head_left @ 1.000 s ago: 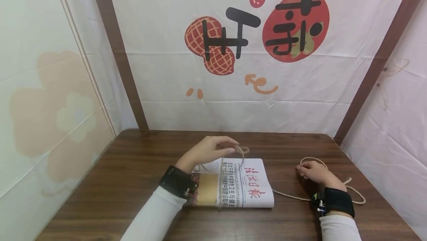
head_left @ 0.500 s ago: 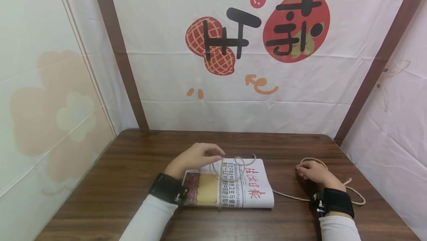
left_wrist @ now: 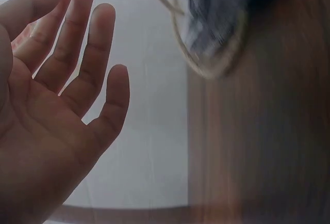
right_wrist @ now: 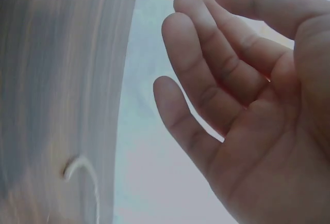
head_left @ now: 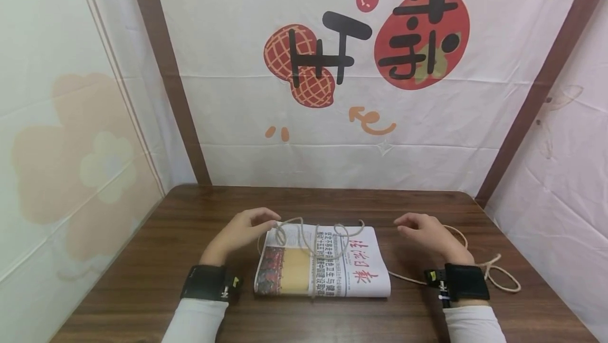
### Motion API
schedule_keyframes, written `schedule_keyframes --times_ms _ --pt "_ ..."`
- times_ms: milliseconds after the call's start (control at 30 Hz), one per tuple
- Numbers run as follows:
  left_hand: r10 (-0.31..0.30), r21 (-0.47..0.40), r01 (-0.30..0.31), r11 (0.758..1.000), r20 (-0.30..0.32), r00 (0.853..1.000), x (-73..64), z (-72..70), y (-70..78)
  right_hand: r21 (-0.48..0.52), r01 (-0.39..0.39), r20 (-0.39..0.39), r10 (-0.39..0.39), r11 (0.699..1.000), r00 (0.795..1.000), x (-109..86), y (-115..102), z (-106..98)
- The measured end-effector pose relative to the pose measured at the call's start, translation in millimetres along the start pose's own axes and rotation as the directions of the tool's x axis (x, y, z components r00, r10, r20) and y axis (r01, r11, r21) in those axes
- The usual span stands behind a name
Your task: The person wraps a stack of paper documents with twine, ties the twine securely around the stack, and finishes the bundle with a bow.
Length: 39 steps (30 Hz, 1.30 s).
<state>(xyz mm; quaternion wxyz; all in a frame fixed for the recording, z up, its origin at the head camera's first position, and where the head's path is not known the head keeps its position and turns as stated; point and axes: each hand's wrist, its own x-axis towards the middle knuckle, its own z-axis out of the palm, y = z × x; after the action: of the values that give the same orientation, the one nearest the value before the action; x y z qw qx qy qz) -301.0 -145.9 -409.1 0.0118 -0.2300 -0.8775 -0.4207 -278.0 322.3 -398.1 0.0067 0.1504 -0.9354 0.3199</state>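
Observation:
A folded newspaper (head_left: 366,279) with red and black print and a colour photo lies in the middle of the table. Thin beige rope (head_left: 406,278) wraps across it, with loose loops on its upper face. My left hand (head_left: 239,235) hovers at the newspaper's far left corner, fingertips close to a rope loop. In the left wrist view its fingers (left_wrist: 98,38) are relaxed with nothing between them, and the rope (left_wrist: 206,74) hangs off to the side. To the right of the newspaper, my right hand (head_left: 429,235) is raised with loosely bent fingers (right_wrist: 180,43), holding nothing.
The brown wooden table (head_left: 142,279) ends at a white cloth backdrop (head_left: 228,158) with printed pictures. More cloth hangs on both sides. The rope's other stretch forms a loop (head_left: 515,282) on the table beyond my right wrist.
My left hand has moved left from above the newspaper, letting go of the rope, which now lies in loose curls on it. My right hand has lifted off the table and shifted left.

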Motion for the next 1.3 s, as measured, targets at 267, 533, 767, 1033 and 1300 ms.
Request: schedule_keyframes --times_ms 267,533,767,1033,1300 --pt "-0.014 0.002 0.014 1.0 -0.032 0.999 -8.5 -10.8 -11.3 -0.048 0.072 0.027 -0.07 0.996 0.997 19.5 -30 29" --pt "-0.024 0.049 0.028 0.998 -0.066 0.998 -14.7 -18.4 -20.2 -0.137 0.317 0.074 -0.309 0.939 0.948 25.9 -59 53" --pt "-0.053 0.056 0.056 0.997 -0.052 0.997 -18.6 -21.5 -27.8 -0.25 0.509 0.128 -0.493 0.824 0.86 25.6 -80 67" --pt "-0.109 0.044 0.107 0.993 0.04 0.993 -17.9 -18.0 -30.2 -0.233 0.395 0.226 -0.345 0.889 0.911 22.3 -81 72" --pt "-0.17 0.053 0.164 0.985 0.16 0.972 -17.3 -10.0 -28.2 -0.183 0.243 0.182 -0.21 0.953 0.961 20.4 -58 55"
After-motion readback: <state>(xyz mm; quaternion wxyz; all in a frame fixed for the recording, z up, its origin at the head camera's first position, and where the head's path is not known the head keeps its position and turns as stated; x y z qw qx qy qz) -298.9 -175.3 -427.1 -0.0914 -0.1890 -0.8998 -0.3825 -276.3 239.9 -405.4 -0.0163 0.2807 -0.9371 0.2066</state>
